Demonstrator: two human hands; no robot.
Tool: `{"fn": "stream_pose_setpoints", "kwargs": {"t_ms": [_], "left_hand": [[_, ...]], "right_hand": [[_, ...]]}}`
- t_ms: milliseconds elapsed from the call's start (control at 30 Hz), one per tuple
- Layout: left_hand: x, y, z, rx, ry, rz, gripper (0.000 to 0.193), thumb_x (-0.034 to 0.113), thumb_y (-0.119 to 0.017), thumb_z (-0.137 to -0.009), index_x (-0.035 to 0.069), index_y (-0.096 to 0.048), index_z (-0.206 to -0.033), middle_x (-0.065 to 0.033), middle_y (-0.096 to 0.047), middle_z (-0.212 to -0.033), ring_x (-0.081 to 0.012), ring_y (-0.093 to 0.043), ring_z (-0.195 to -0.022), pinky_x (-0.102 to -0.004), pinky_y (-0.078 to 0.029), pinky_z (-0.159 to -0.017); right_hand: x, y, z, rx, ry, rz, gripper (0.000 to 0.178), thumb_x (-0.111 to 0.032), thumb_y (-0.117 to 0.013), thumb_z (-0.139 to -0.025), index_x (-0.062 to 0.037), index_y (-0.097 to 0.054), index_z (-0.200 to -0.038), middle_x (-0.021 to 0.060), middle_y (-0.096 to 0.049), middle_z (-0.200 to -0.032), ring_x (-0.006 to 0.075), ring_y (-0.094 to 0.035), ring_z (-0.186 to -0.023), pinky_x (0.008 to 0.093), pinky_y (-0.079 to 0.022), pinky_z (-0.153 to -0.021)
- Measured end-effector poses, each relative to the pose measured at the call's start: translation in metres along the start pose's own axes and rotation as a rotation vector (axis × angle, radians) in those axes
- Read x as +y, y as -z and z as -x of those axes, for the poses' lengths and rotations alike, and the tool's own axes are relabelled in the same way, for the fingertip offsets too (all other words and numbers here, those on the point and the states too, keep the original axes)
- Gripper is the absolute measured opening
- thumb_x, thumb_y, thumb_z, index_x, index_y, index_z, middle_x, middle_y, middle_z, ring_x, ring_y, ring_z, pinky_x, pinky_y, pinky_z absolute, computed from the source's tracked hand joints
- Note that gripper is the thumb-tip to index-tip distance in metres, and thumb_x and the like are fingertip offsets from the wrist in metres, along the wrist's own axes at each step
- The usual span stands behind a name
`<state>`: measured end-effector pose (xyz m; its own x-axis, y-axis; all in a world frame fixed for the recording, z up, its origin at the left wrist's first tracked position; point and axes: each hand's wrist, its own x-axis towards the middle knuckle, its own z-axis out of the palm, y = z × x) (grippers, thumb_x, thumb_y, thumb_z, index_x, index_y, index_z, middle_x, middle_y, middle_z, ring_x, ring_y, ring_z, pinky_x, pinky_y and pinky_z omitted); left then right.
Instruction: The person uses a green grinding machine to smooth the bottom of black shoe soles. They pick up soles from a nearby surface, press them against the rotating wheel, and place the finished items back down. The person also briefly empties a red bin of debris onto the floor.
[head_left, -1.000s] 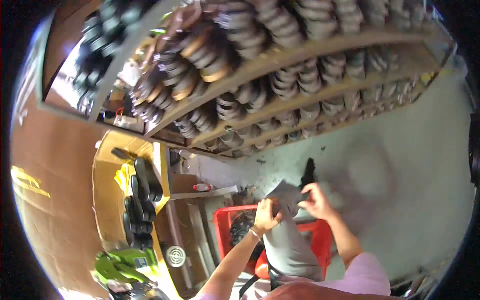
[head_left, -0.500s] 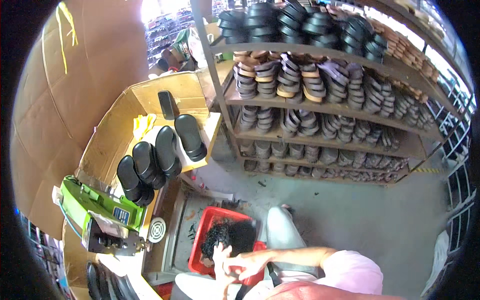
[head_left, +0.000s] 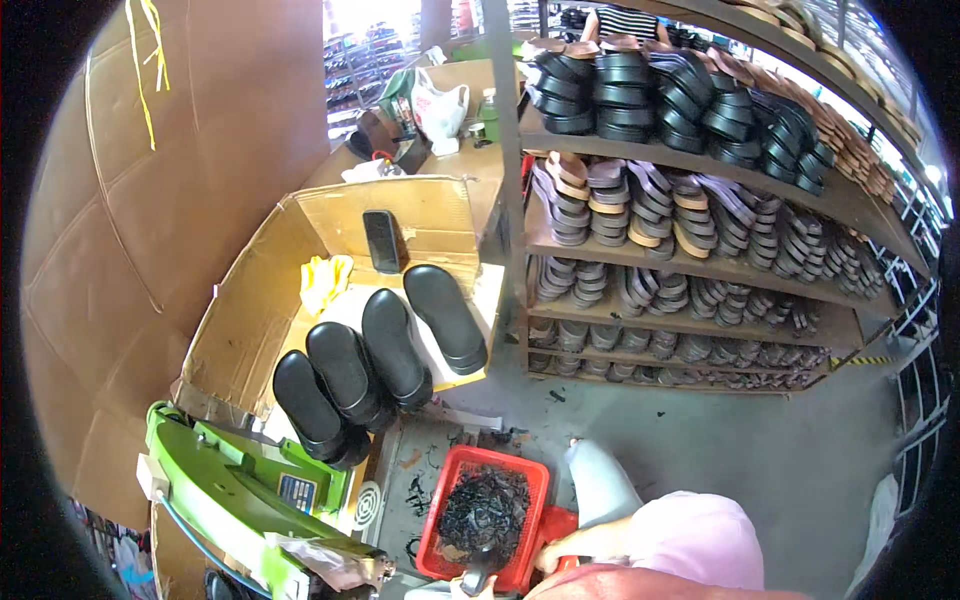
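Observation:
At the lower edge my left hand (head_left: 476, 590), only partly in view, is closed on a black shoe sole (head_left: 482, 566), tilted up over the near rim of a red plastic basket (head_left: 541, 500). Black curly trimmings (head_left: 488, 505) fill the basket. My right hand (head_left: 548, 553) lies just right of the basket, next to a second red item (head_left: 558, 524). Its fingers are mostly hidden, so whether it grips anything is unclear.
Left, several black soles (head_left: 395, 335) lie on a cardboard-walled bench (head_left: 240, 320), with a yellow cloth (head_left: 325, 283) behind. A green machine (head_left: 230, 480) stands nearer me. Racks of stacked soles (head_left: 690, 215) fill the far right. My knee (head_left: 600, 485) is beside the basket.
My hands were together above the basket's trimmings; they have moved apart and toward me. The black sole now shows in my left hand. The whole view has shifted with my head.

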<state>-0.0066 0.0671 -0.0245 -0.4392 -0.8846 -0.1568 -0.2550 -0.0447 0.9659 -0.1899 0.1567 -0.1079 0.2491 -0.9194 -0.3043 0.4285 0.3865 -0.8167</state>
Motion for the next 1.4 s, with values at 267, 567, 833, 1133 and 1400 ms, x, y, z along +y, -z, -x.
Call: {"fn": "stream_pose_setpoints", "kwargs": {"t_ms": [267, 567, 833, 1133, 1400], "left_hand": [[0.021, 0.003, -0.001, 0.173, 0.049, 0.116, 0.061, 0.029, -0.069, -0.083, 0.0, -0.047, -0.132, -0.0208, -0.054, -0.127, -0.0356, -0.05, -0.116, -0.049, -0.042, -0.098], [-0.007, 0.007, 0.07, 0.476, 0.015, 0.346, 0.054, 0.018, -0.07, -0.084, -0.003, -0.048, -0.129, -0.0205, -0.057, -0.122, -0.0328, -0.057, -0.108, -0.046, -0.048, -0.093], [0.033, 0.037, 0.113, 0.536, -0.073, 0.742, 0.037, 0.005, -0.069, -0.085, -0.002, -0.054, -0.118, -0.0148, -0.063, -0.107, -0.0263, -0.064, -0.089, -0.0407, -0.056, -0.082], [0.045, 0.06, 0.109, 0.379, -0.404, 0.903, 0.049, 0.004, -0.082, -0.075, 0.0, -0.054, -0.116, -0.0087, -0.065, -0.109, -0.0148, -0.062, -0.098, -0.0294, -0.051, -0.088], [0.063, 0.038, 0.048, 0.246, -0.361, 0.696, 0.045, -0.001, -0.079, -0.076, 0.0, -0.053, -0.113, -0.0102, -0.064, -0.109, -0.0154, -0.062, -0.099, -0.0289, -0.051, -0.087]], "right_hand": [[-0.01, 0.023, -0.054, -0.006, -0.146, 0.537, 0.011, -0.015, -0.065, -0.079, -0.0072, -0.06, -0.085, -0.0006, -0.06, -0.071, 0.0112, -0.054, -0.06, 0.0281, -0.043, -0.053], [0.059, 0.026, -0.088, -0.116, -0.172, 1.391, 0.006, -0.012, -0.062, -0.078, -0.0076, -0.059, -0.079, -0.001, -0.059, -0.069, 0.011, -0.054, -0.058, 0.0293, -0.041, -0.05], [-0.047, -0.035, -0.004, -0.3, -0.02, 0.038, 0.054, -0.026, -0.064, -0.09, -0.0048, -0.048, -0.137, 0.0122, -0.057, -0.132, 0.0229, -0.052, -0.124, 0.0384, -0.038, -0.107], [-0.044, -0.045, 0.012, 0.012, 0.025, 0.298, 0.054, 0.012, -0.073, -0.066, 0.0012, -0.061, -0.117, 0.0073, -0.065, -0.117, 0.0164, -0.06, -0.108, 0.0322, -0.048, -0.096], [-0.007, -0.027, -0.006, 0.043, 0.008, -0.269, 0.062, 0.0, -0.072, -0.081, -0.0067, -0.042, -0.135, 0.0104, -0.054, -0.127, 0.0279, -0.056, -0.116, 0.0459, -0.051, -0.097]]}}
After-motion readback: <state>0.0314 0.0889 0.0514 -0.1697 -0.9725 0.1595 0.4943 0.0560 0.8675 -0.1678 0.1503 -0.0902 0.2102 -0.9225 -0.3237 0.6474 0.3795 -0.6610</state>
